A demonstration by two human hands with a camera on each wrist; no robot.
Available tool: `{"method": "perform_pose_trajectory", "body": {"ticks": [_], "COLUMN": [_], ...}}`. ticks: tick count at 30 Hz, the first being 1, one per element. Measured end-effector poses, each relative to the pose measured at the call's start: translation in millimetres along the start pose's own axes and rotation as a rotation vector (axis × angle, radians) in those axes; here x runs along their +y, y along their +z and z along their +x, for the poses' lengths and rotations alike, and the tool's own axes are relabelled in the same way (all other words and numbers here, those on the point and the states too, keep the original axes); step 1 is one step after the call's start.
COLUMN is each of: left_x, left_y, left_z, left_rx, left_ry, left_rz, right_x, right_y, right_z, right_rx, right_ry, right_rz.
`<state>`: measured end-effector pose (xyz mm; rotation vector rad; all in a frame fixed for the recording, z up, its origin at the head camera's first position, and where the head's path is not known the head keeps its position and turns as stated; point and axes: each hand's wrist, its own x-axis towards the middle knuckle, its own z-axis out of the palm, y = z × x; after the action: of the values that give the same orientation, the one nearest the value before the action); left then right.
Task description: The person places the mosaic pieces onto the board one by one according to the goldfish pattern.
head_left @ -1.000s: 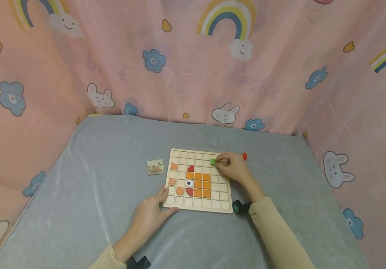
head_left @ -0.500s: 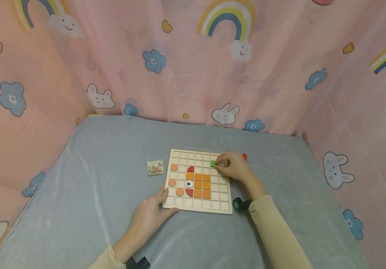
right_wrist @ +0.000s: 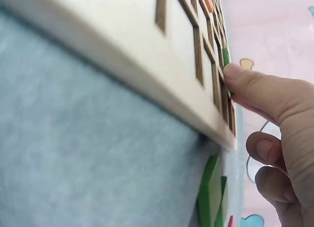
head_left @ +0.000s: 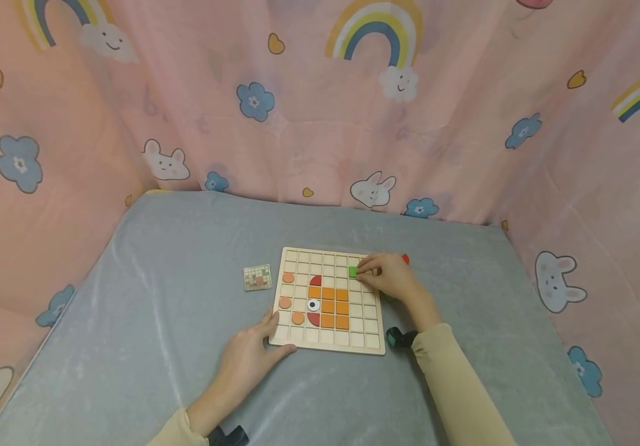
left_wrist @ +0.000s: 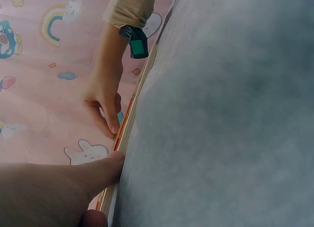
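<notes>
A wooden grid board [head_left: 311,339] lies on the cloth. Against its near left corner rests my left hand [head_left: 247,350], thumb along the front edge and fingers at the left side. My right hand [head_left: 389,277] pinches a green square tile [head_left: 353,272] at a cell near the board's far right part. The right wrist view shows the thumb on the green tile [right_wrist: 225,56], level with the grid. Orange square tiles [head_left: 328,305], red quarter-round pieces [head_left: 314,319], an eye piece [head_left: 313,305] and light orange discs [head_left: 289,277] sit in other cells.
A small pattern card [head_left: 257,278] lies left of the board. Beyond the right hand is a red piece [head_left: 406,259], partly hidden. Green pieces [right_wrist: 210,192] lie on the cloth beside the board. A pink printed curtain [head_left: 297,124] surrounds the grey cloth-covered table [head_left: 186,248].
The green tile and the right fingertips have shifted very slightly toward the near side of the board. My left hand and the board have stayed in place.
</notes>
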<state>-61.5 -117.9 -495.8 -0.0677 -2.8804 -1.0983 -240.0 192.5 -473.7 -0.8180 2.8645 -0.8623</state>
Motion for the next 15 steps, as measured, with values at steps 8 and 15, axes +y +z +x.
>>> {"method": "perform_pose_trajectory", "body": {"ticks": [8,15], "left_x": [-0.2,0.1], "left_y": [-0.2,-0.3], "left_z": [-0.2,0.4], "left_rx": [-0.001,-0.001], "left_ry": [-0.001,-0.008], "left_rz": [0.008,0.003], "right_x": [7,13], "right_y": [4,7], "right_z": [-3,-5], "right_rx": [0.042,0.098], "right_ry": [0.044,0.07], "right_rz": [0.134,0.191]}}
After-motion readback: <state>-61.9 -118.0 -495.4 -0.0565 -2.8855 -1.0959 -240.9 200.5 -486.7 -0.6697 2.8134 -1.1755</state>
